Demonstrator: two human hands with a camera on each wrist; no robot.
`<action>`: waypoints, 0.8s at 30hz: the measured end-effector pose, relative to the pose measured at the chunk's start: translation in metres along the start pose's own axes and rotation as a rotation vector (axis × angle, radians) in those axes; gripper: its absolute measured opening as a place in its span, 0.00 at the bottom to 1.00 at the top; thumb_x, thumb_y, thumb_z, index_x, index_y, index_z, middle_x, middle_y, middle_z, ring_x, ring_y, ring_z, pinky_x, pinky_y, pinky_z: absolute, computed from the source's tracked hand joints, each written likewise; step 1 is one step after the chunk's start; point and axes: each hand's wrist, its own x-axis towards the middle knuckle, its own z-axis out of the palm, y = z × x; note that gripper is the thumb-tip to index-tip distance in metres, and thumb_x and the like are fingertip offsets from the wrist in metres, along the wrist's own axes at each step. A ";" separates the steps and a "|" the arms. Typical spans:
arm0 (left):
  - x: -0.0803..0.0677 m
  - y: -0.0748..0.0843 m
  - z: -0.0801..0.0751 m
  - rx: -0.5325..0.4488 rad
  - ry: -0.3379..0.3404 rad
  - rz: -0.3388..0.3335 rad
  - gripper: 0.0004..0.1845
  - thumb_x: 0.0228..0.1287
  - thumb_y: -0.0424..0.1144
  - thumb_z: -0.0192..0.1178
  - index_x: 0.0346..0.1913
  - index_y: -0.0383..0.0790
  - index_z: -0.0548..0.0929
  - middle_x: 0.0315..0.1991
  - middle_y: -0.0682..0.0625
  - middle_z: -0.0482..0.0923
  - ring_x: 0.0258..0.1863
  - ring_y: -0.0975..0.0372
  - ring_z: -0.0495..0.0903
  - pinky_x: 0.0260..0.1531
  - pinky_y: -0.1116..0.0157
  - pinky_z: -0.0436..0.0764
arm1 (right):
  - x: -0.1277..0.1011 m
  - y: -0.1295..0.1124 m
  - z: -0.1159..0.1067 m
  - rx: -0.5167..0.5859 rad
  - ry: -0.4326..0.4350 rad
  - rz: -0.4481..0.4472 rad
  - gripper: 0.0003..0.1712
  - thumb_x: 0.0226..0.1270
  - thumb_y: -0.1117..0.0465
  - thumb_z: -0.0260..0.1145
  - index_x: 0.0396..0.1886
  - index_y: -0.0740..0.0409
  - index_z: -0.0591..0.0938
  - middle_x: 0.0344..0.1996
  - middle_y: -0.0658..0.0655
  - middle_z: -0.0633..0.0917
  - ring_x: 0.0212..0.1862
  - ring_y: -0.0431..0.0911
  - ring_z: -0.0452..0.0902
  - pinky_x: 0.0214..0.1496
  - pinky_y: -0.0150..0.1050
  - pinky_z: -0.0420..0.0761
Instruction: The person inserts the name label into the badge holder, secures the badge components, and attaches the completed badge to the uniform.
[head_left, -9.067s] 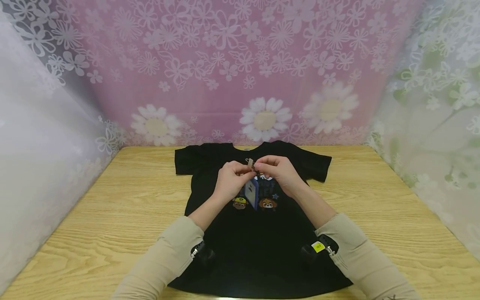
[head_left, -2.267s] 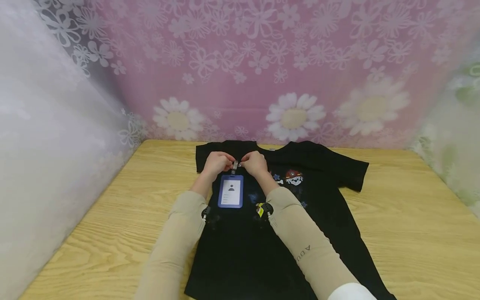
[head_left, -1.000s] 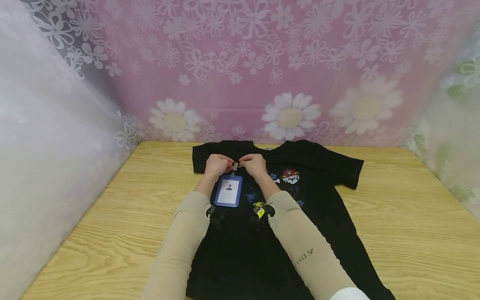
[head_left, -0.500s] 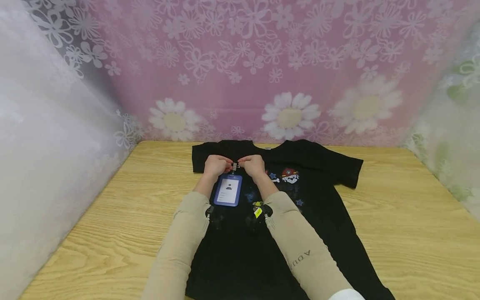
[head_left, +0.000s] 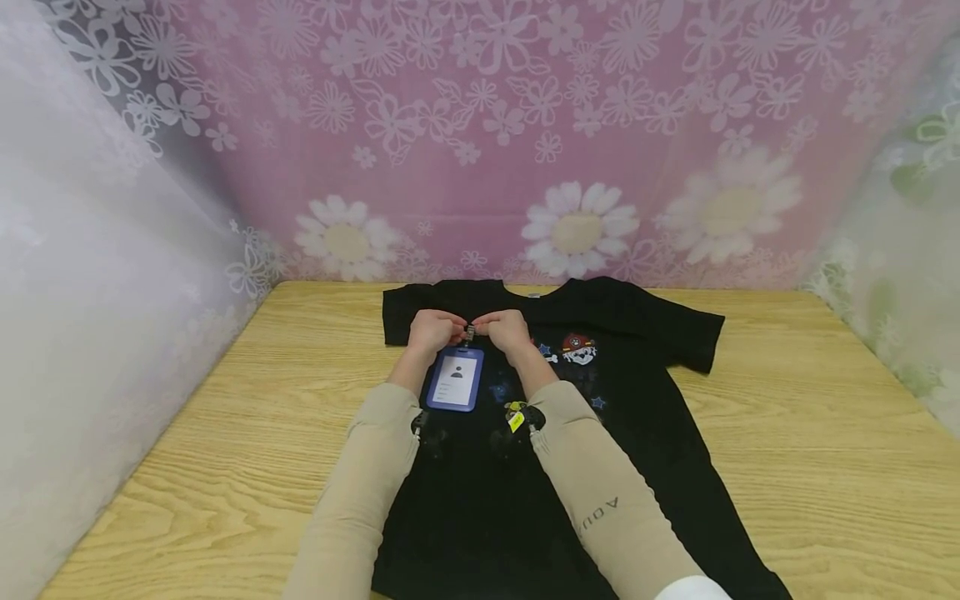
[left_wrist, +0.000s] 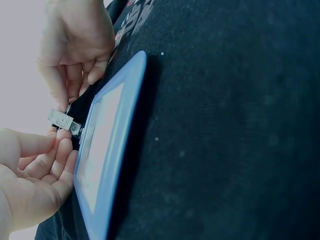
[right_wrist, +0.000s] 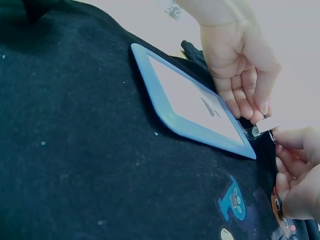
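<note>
A blue-framed badge holder with a white card lies on the black T-shirt, on the left of its chest. At its top is a small metal badge clip with a thin wire pin. My left hand pinches one side of this clip between thumb and fingertips. From the other side my right hand pinches the wire part, as the right wrist view shows at the clip. Fingertips hide the pin's ends and the cloth just behind them.
The T-shirt lies spread on a wooden table, its collar toward the back. Cartoon prints show right of my right hand. A pink floral curtain hangs at the back, pale ones at both sides.
Since the oldest frame, hands and badge have moved from mid-chest to the shirt's left chest, and the badge now lies flat. Over the last second, the fingertips have shifted slightly at the clip.
</note>
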 end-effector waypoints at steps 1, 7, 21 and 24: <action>0.000 0.000 0.000 -0.002 -0.001 0.000 0.09 0.59 0.25 0.55 0.38 0.29 0.84 0.30 0.42 0.81 0.25 0.62 0.77 0.32 0.67 0.79 | 0.001 0.000 -0.001 0.004 -0.008 0.005 0.09 0.60 0.66 0.64 0.37 0.64 0.86 0.43 0.59 0.83 0.51 0.51 0.73 0.57 0.47 0.68; -0.002 0.001 0.000 0.002 -0.006 0.009 0.09 0.59 0.25 0.55 0.38 0.28 0.84 0.30 0.42 0.81 0.24 0.62 0.77 0.32 0.66 0.79 | 0.000 0.001 -0.006 0.009 -0.098 0.022 0.11 0.63 0.64 0.62 0.42 0.62 0.84 0.49 0.59 0.80 0.56 0.52 0.70 0.58 0.55 0.66; -0.003 0.004 0.002 0.036 -0.064 0.064 0.20 0.58 0.23 0.50 0.54 0.34 0.79 0.30 0.44 0.78 0.26 0.62 0.75 0.31 0.68 0.76 | -0.002 0.001 -0.010 -0.013 -0.139 -0.033 0.13 0.63 0.66 0.60 0.46 0.62 0.83 0.49 0.59 0.81 0.48 0.50 0.73 0.48 0.45 0.72; -0.005 0.005 0.003 0.070 -0.060 0.068 0.17 0.57 0.24 0.48 0.47 0.31 0.82 0.27 0.45 0.78 0.25 0.62 0.74 0.29 0.69 0.74 | -0.002 0.003 -0.013 -0.004 -0.110 -0.037 0.12 0.61 0.65 0.62 0.44 0.60 0.84 0.47 0.57 0.81 0.37 0.46 0.71 0.31 0.38 0.69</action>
